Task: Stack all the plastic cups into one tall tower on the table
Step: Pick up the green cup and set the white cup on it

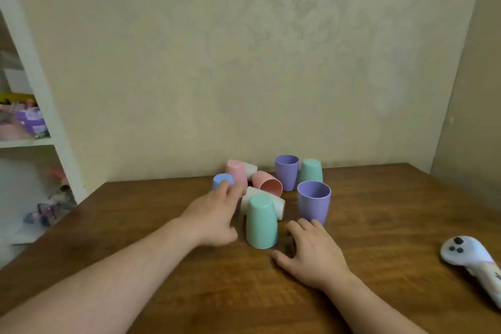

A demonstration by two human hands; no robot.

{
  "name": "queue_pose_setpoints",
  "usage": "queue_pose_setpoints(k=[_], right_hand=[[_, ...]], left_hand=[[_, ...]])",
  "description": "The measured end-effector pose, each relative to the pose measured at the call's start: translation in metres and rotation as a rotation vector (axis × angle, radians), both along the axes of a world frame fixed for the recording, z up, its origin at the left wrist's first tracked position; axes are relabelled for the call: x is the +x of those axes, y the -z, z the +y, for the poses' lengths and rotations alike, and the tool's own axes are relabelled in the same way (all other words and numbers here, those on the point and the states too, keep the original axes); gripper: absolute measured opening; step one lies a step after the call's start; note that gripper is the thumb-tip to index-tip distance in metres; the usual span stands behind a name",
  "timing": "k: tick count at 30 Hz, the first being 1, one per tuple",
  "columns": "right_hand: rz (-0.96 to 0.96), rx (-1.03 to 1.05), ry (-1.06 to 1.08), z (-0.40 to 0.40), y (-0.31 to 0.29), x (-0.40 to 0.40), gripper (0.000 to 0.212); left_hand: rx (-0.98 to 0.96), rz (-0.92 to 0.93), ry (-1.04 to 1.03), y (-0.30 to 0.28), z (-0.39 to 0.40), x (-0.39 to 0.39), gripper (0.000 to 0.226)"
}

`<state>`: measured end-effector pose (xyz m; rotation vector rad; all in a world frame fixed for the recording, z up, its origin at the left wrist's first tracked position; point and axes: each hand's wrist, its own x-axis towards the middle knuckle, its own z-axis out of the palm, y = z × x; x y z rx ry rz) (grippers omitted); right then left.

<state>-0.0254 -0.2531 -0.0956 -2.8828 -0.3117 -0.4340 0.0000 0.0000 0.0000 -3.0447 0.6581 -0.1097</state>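
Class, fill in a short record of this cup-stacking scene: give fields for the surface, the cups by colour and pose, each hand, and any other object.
surface: wooden table
upright cups: two purple cups, near and far
upside-down cups: near green, far green, blue, pink
cups on their side: salmon, white
left hand: open, reaching beside blue cup
right hand: open, on table
other: white controller, right edge
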Motion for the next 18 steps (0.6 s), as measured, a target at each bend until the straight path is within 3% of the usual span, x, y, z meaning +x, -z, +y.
queue_pose_setpoints(k=[2, 3, 5, 10, 12, 14, 16, 18], right_hand=[[-0.011, 0.018, -0.009, -0.002, 0.002, 0.002, 0.054], [-0.021, 0.007, -0.008, -0.003, 0.004, 0.003, 0.055], [-0.034, 0.024, -0.03, -0.003, 0.006, 0.004, 0.056], [-0.038, 0.015, -0.034, -0.003, 0.006, 0.003, 0.052], [-0.025, 0.008, -0.026, -0.002, 0.006, 0.004, 0.049], [-0.005, 0.016, -0.024, -0.002, 0.004, 0.003, 0.048], [0.004, 0.014, -0.022, -0.003, 0.003, 0.004, 0.046], [0.007, 0.025, -0.025, -0.002, 0.003, 0.003, 0.042]], left_hand=[[0.164, -0.228, 0.222, -0.014, -0.016, 0.008, 0.105], [0.274, -0.315, 0.329, -0.018, -0.025, 0.011, 0.108], [0.459, -0.384, 0.479, -0.018, -0.044, 0.015, 0.088], [0.748, -0.528, 0.563, 0.013, -0.056, 0.005, 0.037], [0.677, -0.606, 0.525, 0.016, -0.049, 0.001, 0.03], [0.515, -0.57, 0.338, 0.019, -0.04, 0.005, 0.048], [0.262, -0.42, 0.095, 0.023, -0.024, 0.009, 0.075], [-0.063, -0.316, -0.081, 0.026, -0.009, 0.007, 0.087]])
